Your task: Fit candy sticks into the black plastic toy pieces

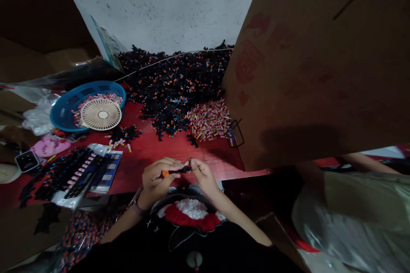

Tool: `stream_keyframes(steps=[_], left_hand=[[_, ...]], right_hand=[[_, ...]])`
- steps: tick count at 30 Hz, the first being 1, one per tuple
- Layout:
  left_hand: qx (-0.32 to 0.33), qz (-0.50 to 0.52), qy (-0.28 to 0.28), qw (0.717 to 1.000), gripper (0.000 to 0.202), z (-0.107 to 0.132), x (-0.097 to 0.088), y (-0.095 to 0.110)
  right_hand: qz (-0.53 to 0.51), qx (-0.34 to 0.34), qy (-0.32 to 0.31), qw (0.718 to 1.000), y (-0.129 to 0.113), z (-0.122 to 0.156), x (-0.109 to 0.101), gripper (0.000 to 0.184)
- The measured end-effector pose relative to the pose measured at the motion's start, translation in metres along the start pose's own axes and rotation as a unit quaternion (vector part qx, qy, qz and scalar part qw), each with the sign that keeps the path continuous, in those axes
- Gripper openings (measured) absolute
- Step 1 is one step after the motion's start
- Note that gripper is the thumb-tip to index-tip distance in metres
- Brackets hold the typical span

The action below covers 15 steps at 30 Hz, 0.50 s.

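Observation:
Close to the table's front edge, my left hand (158,179) is closed around a small black toy gun (183,170) with an orange tip. The tip pokes out between its fingers. From the other side, the fingertips of my right hand (202,175) pinch the black end of the same toy gun. Its finer details are too dark and small to make out. Beyond my hands lies a big heap of similar black pieces (173,81) with orange and blue bits. Beside it is a pile of small pink and yellow pieces (209,120).
A blue basket (59,115) and a round fan (102,114) stand left on the red table (156,153). Nearer are rows of black pieces (60,170) and plastic packets (107,170). Large cardboard boxes flank both sides; the right box (304,72) partly hides another person's arm (368,163).

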<state>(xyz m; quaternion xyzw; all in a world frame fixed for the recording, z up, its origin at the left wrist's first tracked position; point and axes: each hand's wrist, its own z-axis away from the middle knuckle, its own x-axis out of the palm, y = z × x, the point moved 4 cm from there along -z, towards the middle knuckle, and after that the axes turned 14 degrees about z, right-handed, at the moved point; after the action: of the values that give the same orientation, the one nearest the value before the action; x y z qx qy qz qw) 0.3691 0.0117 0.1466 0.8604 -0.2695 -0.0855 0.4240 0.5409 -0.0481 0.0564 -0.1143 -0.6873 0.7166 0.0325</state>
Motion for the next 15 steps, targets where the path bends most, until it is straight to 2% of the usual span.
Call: stream_keyframes(steps=[6, 12, 15], left_hand=[[0.002, 0.04, -0.002, 0.999, 0.005, 0.0, 0.003, 0.003], [-0.056, 0.002, -0.01, 0.998, 0.009, 0.007, 0.001, -0.004], [-0.1, -0.003, -0.021, 0.995, 0.015, 0.016, 0.002, -0.017]], right_hand=[[-0.027, 0.029, -0.064, 0.997, 0.008, -0.001, 0.007, 0.072], [-0.017, 0.032, -0.013, 0.999, 0.017, -0.002, 0.005, 0.071], [-0.017, 0.03, -0.003, 0.999, 0.019, -0.004, 0.009, 0.073]])
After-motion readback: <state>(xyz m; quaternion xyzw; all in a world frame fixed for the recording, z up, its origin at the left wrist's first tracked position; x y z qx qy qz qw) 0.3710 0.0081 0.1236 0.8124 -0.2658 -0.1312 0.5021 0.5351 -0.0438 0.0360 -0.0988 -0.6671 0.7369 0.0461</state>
